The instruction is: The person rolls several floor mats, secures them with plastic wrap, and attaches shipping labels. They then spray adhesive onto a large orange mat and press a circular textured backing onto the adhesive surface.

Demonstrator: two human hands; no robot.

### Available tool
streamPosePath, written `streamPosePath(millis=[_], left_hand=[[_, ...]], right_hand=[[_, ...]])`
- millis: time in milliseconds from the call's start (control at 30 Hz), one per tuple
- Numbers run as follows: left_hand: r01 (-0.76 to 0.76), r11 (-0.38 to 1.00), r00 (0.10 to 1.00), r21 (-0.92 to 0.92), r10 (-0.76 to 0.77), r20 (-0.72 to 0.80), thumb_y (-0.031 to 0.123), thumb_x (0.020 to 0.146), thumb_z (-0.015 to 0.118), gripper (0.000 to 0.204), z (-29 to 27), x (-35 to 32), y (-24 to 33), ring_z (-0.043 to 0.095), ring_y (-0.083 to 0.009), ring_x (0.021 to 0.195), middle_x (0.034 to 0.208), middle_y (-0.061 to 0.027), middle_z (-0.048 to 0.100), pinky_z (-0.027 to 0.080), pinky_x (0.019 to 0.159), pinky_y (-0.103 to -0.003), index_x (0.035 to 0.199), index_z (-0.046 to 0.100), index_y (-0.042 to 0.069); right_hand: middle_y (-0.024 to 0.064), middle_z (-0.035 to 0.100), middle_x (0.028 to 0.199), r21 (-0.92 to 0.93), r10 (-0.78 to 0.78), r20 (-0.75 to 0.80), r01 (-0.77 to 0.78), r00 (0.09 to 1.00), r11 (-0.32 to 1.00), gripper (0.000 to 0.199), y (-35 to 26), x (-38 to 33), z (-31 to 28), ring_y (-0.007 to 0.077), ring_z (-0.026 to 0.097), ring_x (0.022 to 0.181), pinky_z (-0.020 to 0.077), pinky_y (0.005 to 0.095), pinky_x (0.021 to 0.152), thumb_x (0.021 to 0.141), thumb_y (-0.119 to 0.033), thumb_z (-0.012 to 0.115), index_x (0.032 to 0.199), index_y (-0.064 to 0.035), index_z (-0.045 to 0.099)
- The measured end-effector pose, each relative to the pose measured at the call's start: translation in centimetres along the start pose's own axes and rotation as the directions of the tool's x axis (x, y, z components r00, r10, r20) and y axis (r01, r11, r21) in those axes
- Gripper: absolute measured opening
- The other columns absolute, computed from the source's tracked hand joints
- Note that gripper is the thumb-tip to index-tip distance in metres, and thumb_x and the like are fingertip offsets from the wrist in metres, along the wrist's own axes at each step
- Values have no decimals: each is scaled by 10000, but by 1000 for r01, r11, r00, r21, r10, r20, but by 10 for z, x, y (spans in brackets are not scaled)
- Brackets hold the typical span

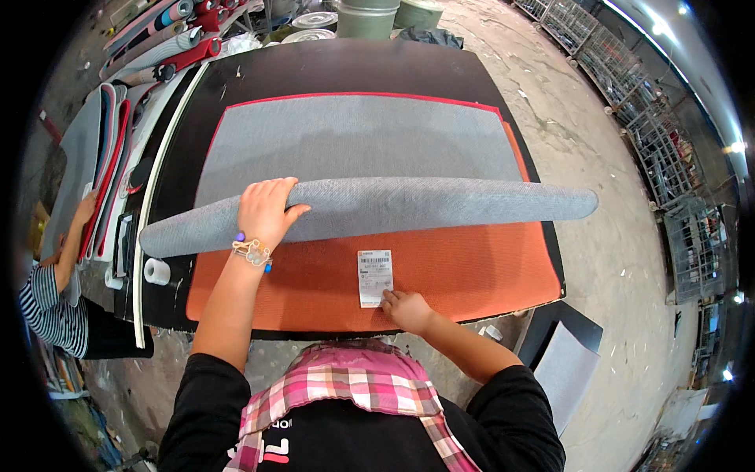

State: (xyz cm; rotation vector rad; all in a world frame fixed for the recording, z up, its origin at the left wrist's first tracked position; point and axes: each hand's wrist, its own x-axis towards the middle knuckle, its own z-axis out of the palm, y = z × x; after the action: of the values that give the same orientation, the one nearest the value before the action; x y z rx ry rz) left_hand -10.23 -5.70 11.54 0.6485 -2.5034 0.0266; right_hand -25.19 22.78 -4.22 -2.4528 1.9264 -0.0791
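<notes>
Fingers (277, 191) of our left hand (263, 211) lie spread and curved over the top of the rolled part of the grey woven mat with orange-red rubber backing (370, 206), pressing on it rather than closing round it. Fingers (391, 296) of our right hand (407, 309) lie together, tips pressed flat on the lower right corner of the white rectangular paper label (375, 277).

Item, mat: lies on the black surface (354, 67), backing upward along the near edge, grey face showing toward the far edge. The roll runs across from the left edge to past the right edge, roughly midway.

Item, label: sits on the orange-red backing, near the middle of the near edge, just short of the roll and apart from it.

Progress, as we judge it: the label is down on the backing and is being pressed on; the roll is partly made, with a broad flat stretch of grey face beyond it and a band of backing before it, so the greater share of rolling looks left.

Item, white tape roll (157, 271): at the near left corner of the surface.

Item, stacked grey and red mats (110, 141): along the left edge, where another person's hand (84, 208) rests on them.
</notes>
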Motion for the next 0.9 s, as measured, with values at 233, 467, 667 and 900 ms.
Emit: streamPosePath(millis=[233,467,667,900], left_hand=[[74,996,992,-58,-68,102,247,638,750,390,-23,-18,18,585,-252,898,928,-66,632,425,804,-373,960,604,83],[650,91,729,-754,-353,586,211,930,452,308,-74,-78,65,567,-129,578,664,-61,601,472,583,-260,723,572,16],[582,-251,797,-773,-10,604,120,853,594,403,-81,-87,118,587,-190,980,1087,-122,599,485,831,-321,1204,464,-30],[568,-29,822,-823,-29,569,52,855,555,286,-89,-70,109,575,-158,987,1102,-104,600,480,825,-292,1129,545,-29]], right_hand=[[122,618,850,483,287,-350,-91,892,871,142,-13,14,-77,254,611,707,507,319,607,660,-50,582,798,-44,548],[149,551,897,502,423,-852,255,308,826,301,-27,12,-166,299,622,850,539,358,720,663,45,693,857,-12,471],[113,544,919,210,133,-918,173,374,962,243,-37,39,-158,301,611,846,521,334,654,634,60,650,848,-34,584],[126,552,889,793,729,-58,476,682,-382,414,-45,36,-164,191,569,717,500,311,613,761,128,468,1136,-41,429]])
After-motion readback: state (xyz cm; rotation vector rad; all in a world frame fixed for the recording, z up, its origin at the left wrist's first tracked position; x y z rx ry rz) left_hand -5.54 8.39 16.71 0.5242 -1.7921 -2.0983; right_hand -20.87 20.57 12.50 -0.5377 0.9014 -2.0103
